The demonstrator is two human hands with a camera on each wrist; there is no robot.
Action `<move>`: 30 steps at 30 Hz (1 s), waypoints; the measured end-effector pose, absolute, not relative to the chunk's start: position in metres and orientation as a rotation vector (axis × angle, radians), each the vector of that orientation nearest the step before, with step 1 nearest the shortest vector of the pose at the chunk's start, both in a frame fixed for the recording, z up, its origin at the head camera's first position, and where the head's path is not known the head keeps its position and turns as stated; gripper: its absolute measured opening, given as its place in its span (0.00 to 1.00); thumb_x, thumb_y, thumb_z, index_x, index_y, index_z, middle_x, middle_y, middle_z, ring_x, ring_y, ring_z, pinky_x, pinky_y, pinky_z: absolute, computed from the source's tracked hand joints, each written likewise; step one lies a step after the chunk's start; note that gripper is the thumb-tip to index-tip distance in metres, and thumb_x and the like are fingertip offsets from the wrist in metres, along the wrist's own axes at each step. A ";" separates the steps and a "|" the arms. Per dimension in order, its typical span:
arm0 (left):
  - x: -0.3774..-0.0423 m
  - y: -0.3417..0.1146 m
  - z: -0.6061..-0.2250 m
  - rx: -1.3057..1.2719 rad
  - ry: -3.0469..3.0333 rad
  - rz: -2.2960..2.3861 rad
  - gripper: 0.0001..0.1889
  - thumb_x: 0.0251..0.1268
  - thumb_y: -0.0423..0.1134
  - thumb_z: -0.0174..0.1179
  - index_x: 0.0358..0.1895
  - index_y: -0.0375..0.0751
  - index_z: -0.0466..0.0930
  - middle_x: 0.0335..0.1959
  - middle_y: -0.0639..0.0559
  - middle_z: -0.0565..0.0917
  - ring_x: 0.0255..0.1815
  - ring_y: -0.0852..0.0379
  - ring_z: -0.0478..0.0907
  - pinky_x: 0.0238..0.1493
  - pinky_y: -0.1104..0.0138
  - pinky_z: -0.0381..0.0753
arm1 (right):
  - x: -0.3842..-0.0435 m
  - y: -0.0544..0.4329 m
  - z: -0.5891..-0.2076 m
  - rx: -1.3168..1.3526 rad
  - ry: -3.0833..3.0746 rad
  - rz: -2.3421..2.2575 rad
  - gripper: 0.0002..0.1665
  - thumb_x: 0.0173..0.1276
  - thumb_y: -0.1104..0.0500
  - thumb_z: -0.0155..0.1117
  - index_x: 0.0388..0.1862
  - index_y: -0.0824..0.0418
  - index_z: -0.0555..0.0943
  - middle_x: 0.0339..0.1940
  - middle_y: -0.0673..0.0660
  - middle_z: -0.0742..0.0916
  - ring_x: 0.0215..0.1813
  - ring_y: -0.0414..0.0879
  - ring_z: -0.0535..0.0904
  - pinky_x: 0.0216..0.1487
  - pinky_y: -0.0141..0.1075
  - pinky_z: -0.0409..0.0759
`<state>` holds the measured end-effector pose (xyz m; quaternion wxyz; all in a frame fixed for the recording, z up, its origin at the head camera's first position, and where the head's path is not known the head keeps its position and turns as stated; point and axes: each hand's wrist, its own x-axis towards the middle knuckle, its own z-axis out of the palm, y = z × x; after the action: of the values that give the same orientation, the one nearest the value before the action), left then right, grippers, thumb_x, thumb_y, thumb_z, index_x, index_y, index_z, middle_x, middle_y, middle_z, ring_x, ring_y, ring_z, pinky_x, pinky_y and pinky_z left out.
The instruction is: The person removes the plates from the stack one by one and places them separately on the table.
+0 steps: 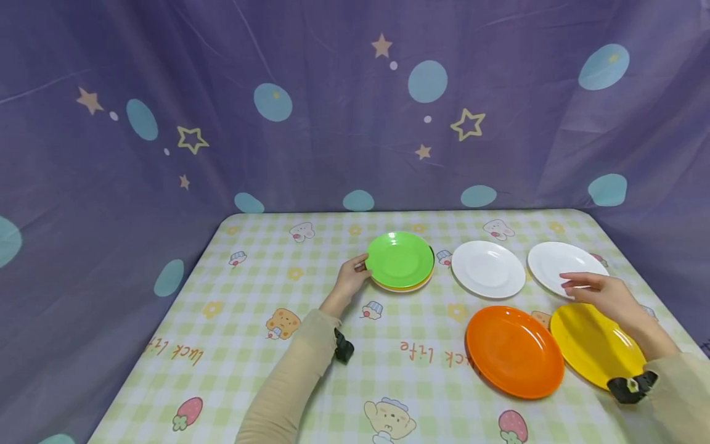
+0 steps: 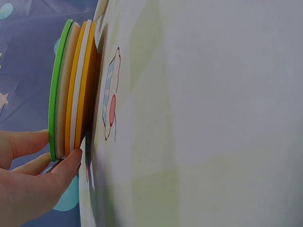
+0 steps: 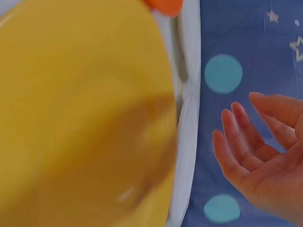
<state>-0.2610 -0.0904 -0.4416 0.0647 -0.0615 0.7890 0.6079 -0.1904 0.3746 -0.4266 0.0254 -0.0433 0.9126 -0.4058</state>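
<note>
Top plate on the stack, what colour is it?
Top plate is green; clearest in the head view.

The stack [image 2: 78, 90] has its left edge pinched by the left hand [image 1: 352, 277]: a green plate [image 1: 399, 259] face up on top, pale and orange-yellow rims layered beneath. Off to its right, all lying flat and face up, are one white plate [image 1: 488, 269], another white plate [image 1: 557, 262] under the right hand's [image 1: 607, 299] fingers, a glossy orange plate [image 1: 514, 351], and a shadowed yellow plate [image 1: 590, 342].
</note>
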 end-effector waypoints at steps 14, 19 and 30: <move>-0.261 -0.090 -0.443 -0.177 2.390 1.832 0.26 0.56 0.24 0.52 0.61 0.36 0.64 0.57 0.39 0.69 0.55 0.48 0.70 0.51 0.66 0.74 | -0.216 0.301 -0.393 -0.328 2.769 -1.200 0.23 0.64 0.58 0.55 0.54 0.72 0.71 0.43 0.69 0.80 0.38 0.47 0.79 0.36 0.30 0.78; -0.260 -0.090 -0.443 -0.193 2.380 1.835 0.27 0.55 0.24 0.52 0.61 0.37 0.63 0.58 0.39 0.69 0.55 0.48 0.70 0.51 0.66 0.75 | -0.229 0.282 -0.391 -0.359 2.692 -1.235 0.22 0.64 0.61 0.54 0.55 0.72 0.70 0.45 0.70 0.80 0.42 0.58 0.77 0.41 0.39 0.80; -0.261 -0.090 -0.441 -0.190 2.388 1.838 0.27 0.55 0.24 0.52 0.61 0.36 0.63 0.57 0.39 0.69 0.55 0.48 0.70 0.51 0.66 0.74 | -0.253 0.241 -0.387 -0.418 2.615 -1.335 0.21 0.61 0.65 0.56 0.53 0.75 0.71 0.43 0.72 0.80 0.39 0.57 0.79 0.40 0.42 0.80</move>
<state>-0.2608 -0.0896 -0.4412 0.0610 -0.0628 0.7895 0.6075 -0.2530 0.2406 -0.3870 0.0877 -0.1403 0.8784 -0.4483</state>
